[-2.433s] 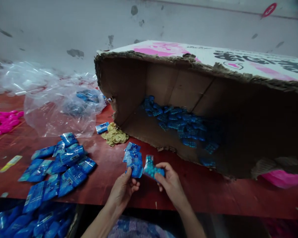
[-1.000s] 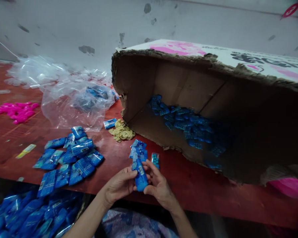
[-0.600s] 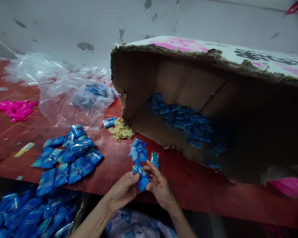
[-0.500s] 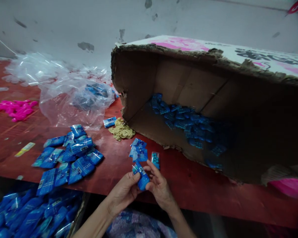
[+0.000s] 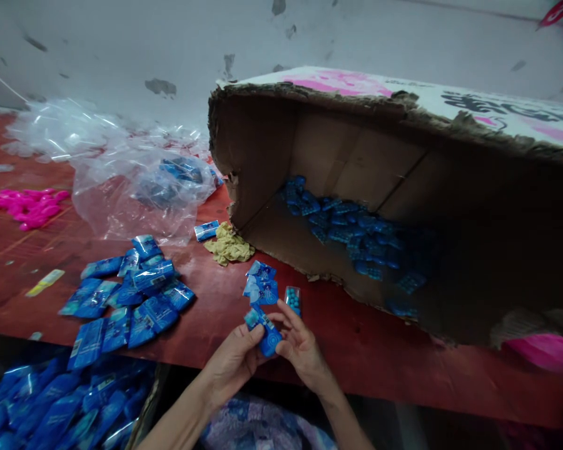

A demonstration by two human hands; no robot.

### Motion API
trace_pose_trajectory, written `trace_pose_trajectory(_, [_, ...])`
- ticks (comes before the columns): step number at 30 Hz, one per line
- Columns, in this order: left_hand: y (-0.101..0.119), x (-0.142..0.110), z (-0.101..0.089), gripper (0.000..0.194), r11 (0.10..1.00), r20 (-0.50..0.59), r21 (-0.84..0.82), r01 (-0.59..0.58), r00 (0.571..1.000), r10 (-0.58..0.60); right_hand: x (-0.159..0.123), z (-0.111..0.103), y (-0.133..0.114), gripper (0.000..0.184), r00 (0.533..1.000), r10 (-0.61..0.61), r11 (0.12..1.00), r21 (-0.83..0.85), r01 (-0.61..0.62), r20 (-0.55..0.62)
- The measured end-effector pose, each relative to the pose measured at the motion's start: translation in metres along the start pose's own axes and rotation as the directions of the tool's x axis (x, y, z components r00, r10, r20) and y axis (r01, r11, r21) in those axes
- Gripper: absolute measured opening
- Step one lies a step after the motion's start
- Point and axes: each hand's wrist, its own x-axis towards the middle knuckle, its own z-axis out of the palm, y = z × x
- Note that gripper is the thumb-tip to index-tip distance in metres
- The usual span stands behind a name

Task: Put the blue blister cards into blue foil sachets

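A pale, stained wall (image 5: 112, 50) fills the back, and in front of it runs a red table (image 5: 394, 369). On its right-hand stretch a big cardboard box (image 5: 248, 144) lies on its side, its ragged mouth towards the person; inside are many small blue pieces (image 5: 342, 225), fading into shadow to the right. A crumpled clear plastic bag (image 5: 117, 215) sits left of the box, with something blue showing through it. At the lower left, below the table edge, is a heap of blue items (image 5: 51, 400); above it, on the tabletop, lies a loose pile of glossy blue pouches (image 5: 136, 290). Both hands meet at the near edge: the left hand (image 5: 234, 356) pinches a blue packet (image 5: 271, 340) between thumb and fingers, while the right hand (image 5: 304, 353) has its thumb at the packet's lower end and its forefinger stretched out (whether it grips too, I cannot tell). The packet is tilted, turquoise at its upper end. Beyond it are a yellow cloth (image 5: 229, 244), crumpled by the box's mouth, some overlapping blue cards (image 5: 261, 286) and, just right of those, a small clear case (image 5: 293, 299) of turquoise beads.
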Motion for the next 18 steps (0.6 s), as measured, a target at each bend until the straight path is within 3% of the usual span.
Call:
trace_pose_trajectory(6, [-0.008,0.002,0.008,0.022,1.000,-0.168,-0.022,-0.003,0.986,0.000,-0.003,0.000,0.004,0.068,0.998,0.010,0.996,-0.086,-0.015,-0.059])
trace_pose_trajectory(10, [-0.005,-0.004,0.009,0.024,0.999,-0.134,0.011,0.050,0.990,-0.048,-0.002,-0.003,0.004,0.066,0.998,-0.005,0.997,-0.080,0.001,-0.056])
trace_pose_trajectory(14, [-0.003,-0.005,0.008,0.026,1.000,-0.080,0.014,0.022,0.997,-0.020,-0.001,-0.003,0.010,0.065,0.996,-0.004,0.994,-0.106,-0.005,-0.091])
trace_pose_trajectory(18, [-0.010,-0.002,0.008,0.023,1.000,-0.102,-0.008,-0.019,0.995,0.018,-0.004,0.003,0.011,0.062,0.988,-0.025,0.977,-0.212,-0.008,-0.153])
